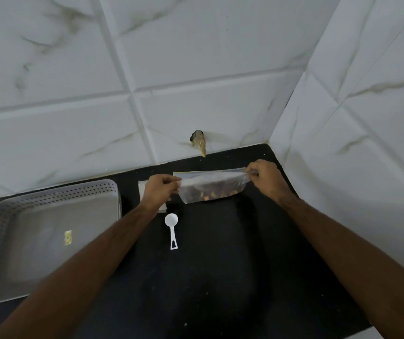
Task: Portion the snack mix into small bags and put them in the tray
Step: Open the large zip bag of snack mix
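A clear zip bag of snack mix (210,190) is held up over the black counter near the back wall. My left hand (160,189) pinches its top left corner and my right hand (264,177) pinches its top right corner. Brown and yellow snack pieces sit in the bag's lower part. Under my left hand lie small clear bags (142,189), mostly hidden by it. A white measuring scoop (172,228) lies on the counter in front of the bags. The grey perforated tray (56,192) stands at the left.
The black counter (220,265) ends at white marble-look tiled walls behind and to the right. A small damaged spot (199,141) marks the back wall just above the counter. A small yellow label (68,237) lies on the tray's floor.
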`<state>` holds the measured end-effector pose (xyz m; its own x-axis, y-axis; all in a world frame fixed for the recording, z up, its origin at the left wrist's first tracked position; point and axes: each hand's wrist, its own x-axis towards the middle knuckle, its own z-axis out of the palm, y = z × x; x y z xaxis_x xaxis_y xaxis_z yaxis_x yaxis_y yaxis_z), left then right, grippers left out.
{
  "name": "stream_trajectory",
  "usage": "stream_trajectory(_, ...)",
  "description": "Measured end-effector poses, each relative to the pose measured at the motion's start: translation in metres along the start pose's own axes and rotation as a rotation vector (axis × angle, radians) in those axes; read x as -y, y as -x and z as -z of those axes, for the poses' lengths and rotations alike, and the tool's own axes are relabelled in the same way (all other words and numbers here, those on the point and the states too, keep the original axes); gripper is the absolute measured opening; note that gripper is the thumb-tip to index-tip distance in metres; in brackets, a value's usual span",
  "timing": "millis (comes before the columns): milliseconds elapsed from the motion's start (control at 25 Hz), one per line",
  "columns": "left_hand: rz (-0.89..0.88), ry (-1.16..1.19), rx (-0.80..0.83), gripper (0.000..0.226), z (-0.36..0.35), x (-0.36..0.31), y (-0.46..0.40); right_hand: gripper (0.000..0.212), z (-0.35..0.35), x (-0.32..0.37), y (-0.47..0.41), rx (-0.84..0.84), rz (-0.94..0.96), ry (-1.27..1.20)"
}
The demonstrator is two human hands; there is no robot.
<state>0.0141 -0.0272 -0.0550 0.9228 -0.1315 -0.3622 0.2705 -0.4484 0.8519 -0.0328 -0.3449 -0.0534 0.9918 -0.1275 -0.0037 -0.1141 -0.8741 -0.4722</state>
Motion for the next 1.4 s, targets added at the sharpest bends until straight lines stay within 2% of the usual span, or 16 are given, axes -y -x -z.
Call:
stream_trajectory(240,-0.060,0.121,0.018,0.013,0.004,-0.014,0.027,0.014,0.027,0.009,0.039,-0.076,0.053,-0.060)
stream_trajectory(400,-0.096,0.203,0.081,0.016,0.009,-0.016,0.072,0.010,0.045,0.018,0.103,-0.094,0.045,-0.089)
stream_trajectory(560,-0.096,0.181,0.119,0.014,0.011,-0.002,0.119,0.007,0.048,0.026,0.175,-0.044,0.010,-0.163)
stream_trajectory(760,-0.052,0.102,0.165,0.014,0.005,0.029,0.170,0.012,0.018,0.026,0.245,0.033,-0.043,-0.223)
stream_trajectory(880,-0.025,0.066,0.168,0.021,0.000,0.048,0.186,0.012,-0.001,0.026,0.279,0.073,-0.062,-0.270)
stream_trajectory(960,-0.007,0.158,0.135,0.032,-0.005,0.058,0.195,0.014,-0.007,0.027,0.298,0.099,-0.074,-0.317)
stream_trajectory(1120,0.127,0.342,0.045,0.055,-0.022,0.072,0.217,0.010,0.005,0.035,0.303,0.294,-0.168,-0.432)
stream_trajectory(1200,0.273,0.330,0.089,0.058,-0.034,0.077,0.229,0.025,0.008,0.035,0.283,0.287,-0.301,-0.517)
stream_trajectory(1280,0.406,0.309,0.185,0.054,-0.050,0.077,0.240,0.027,0.007,0.035,0.257,0.290,-0.359,-0.509)
stream_trajectory(1400,0.489,0.366,0.267,0.059,-0.070,0.073,0.244,0.031,-0.008,0.043,0.233,0.590,-0.248,-0.402)
